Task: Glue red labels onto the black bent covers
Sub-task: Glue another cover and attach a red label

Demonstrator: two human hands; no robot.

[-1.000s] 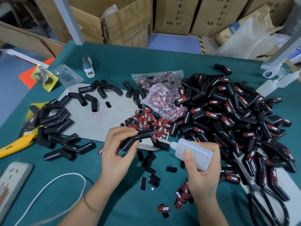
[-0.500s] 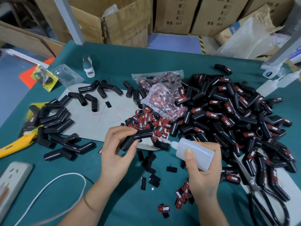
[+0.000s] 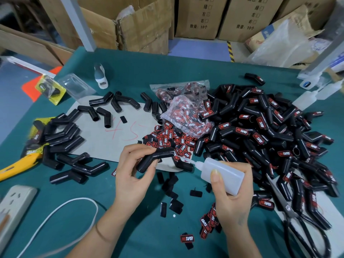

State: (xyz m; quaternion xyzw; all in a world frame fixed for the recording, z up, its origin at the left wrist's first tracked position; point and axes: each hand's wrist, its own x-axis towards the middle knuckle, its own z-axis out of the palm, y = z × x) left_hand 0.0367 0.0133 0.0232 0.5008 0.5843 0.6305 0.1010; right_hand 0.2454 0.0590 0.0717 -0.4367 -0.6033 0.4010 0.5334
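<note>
I see my left hand (image 3: pixel 133 173) curled round a black bent cover (image 3: pixel 156 158), thumb and fingers pinching it near its bend so that both legs slope down and away, lifted above the green table (image 3: pixel 130 71). My right hand (image 3: pixel 231 194) grips a translucent white glue bottle (image 3: pixel 222 175), thumb across its near face and fingers wrapped behind, with the nozzle pointed left at the right end of the held cover (I cannot tell whether the tip actually touches it).

Just beyond the held cover lies a loose heap of red labels (image 3: pixel 167 135) on a grey cardboard sheet (image 3: pixel 104 138) marked with red handwriting. Behind that heap sit two clear plastic bags of labels (image 3: pixel 186 112). To the right spreads a large pile of labelled covers (image 3: pixel 270 131), red tags showing on many of them. On the left, a smaller group of unlabelled covers (image 3: pixel 63 135) lies partly on the cardboard and partly on the table.

Near my wrists a few more labels (image 3: pixel 207 223) lie on the table, some face down. Black-handled scissors (image 3: pixel 299 220) rest at the right edge, a yellow utility knife (image 3: pixel 16 164) at the left, and a white power strip (image 3: pixel 14 203) with its cable (image 3: pixel 61 211) at the lower left.
</note>
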